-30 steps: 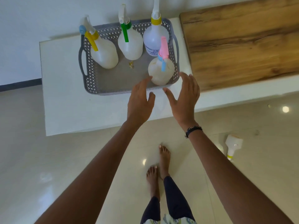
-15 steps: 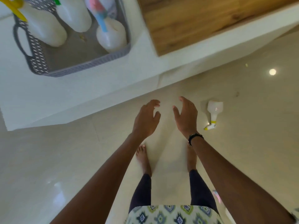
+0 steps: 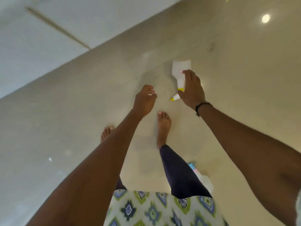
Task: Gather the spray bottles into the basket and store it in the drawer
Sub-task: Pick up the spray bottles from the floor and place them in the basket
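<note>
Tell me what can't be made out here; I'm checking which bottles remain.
- Head view: the right hand covers the neck of the yellow-capped bottle; whether it grips it is unclear.
- Second bottle, pink and blue top: mostly hidden behind the leg.
- Basket and drawer: out of frame.
- Left hand: curled, apparently empty.

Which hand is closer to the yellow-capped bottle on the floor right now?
Right. The right hand is over the yellow-capped bottle, covering its neck; the left hand hovers apart to the bottle's left.
</note>
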Available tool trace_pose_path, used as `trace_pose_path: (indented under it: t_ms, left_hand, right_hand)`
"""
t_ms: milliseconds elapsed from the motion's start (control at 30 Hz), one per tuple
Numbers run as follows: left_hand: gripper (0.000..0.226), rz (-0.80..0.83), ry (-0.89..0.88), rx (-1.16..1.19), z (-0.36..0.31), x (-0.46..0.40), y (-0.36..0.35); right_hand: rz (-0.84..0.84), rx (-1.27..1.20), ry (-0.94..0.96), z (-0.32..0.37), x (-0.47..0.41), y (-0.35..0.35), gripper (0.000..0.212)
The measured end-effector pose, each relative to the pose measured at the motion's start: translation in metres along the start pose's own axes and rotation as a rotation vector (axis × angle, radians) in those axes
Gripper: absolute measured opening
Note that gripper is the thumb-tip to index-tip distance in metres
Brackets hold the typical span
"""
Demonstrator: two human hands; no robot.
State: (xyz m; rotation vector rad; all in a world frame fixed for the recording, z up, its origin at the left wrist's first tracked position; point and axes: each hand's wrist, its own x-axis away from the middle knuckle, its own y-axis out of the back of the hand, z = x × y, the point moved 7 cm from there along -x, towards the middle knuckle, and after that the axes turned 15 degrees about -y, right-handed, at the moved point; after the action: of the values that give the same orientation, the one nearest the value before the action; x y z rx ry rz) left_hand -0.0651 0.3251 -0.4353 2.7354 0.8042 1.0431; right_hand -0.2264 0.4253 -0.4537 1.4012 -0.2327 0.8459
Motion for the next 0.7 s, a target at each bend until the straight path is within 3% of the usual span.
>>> trace_pose_path:
  t_ms: [300, 533, 700]
  left_hand:
    - [0.035, 0.057, 0.084, 0.097, 0.049, -0.094, -0.069]
    - [0.035, 0.027, 0.098, 0.138, 0.085, -0.115, -0.057]
    - [0.035, -0.038, 0.126, 0.171, 0.090, -0.095, -0.029]
  right_hand:
    - [-0.013, 0.195, 0.001, -0.015, -0.127, -0.060, 0.097]
    - [-0.091, 0.351, 0.098, 0.004, -0.149, -0.078, 0.075]
    - [-0.006, 0.175, 0.098, 0.027, -0.124, -0.079, 0.080]
